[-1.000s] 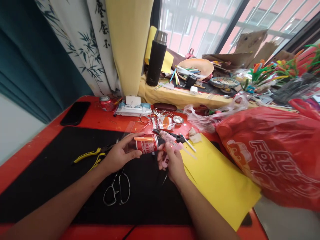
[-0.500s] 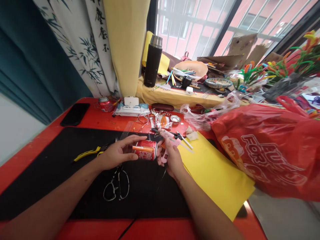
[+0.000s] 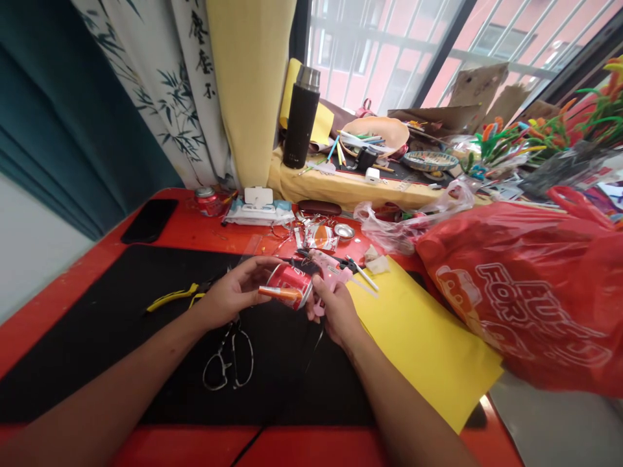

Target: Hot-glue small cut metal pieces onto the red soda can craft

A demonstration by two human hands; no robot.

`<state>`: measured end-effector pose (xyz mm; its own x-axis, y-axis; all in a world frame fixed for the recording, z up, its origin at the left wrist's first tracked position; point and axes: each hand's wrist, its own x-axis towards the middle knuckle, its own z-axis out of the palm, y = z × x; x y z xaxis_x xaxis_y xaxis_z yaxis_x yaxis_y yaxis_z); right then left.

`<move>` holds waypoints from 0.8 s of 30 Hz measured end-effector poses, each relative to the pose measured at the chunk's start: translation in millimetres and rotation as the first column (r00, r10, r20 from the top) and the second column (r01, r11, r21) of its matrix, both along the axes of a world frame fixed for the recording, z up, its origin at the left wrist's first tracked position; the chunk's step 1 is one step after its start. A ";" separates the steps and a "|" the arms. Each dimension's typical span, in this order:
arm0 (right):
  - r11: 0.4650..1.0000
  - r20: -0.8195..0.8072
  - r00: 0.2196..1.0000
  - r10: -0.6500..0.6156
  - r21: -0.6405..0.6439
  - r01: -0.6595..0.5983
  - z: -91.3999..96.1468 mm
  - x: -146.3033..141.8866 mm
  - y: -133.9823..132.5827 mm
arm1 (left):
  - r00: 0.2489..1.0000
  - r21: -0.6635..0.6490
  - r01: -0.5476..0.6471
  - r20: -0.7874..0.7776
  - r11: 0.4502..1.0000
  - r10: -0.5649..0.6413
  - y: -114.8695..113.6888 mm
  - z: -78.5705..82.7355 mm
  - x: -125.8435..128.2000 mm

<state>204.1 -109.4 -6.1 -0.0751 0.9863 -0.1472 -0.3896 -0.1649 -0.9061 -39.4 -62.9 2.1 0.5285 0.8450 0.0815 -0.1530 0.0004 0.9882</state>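
A small red drink can, its open end toward the left, is held tilted above a black mat. An orange strip lies along its side. My left hand is closed around the can's left end, thumb by the strip. In my right hand is a pink glue gun, while the thumb presses the can's right end. Fingers behind the can are partly hidden. Under my left hand lie yellow-handled pliers and a pair of black-and-white loops, apparently scissor handles.
Yellow sheets and a red plastic bag occupy the right side. Behind are a wipes pack, another red can and a phone. A black thermos stands on the sill beside a bowl of pencils.
The can has tilted, its left end rising and its right end dipping, and the orange strip now shows at its lower front. My right thumb has shifted onto the can's right end.
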 end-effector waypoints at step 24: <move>0.995 0.112 0.989 0.098 0.025 -0.101 -0.3 0.3 -1.5 | 0.952 0.041 -0.303 -0.018 0.952 0.304 -8.2 0.8 12.9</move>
<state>204.4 -110.9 -6.4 -0.1579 0.9789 -0.1295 -0.2698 -0.1690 -0.9480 -26.5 -71.1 2.9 0.2495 0.9625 0.1064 -0.1172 -0.0791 0.9900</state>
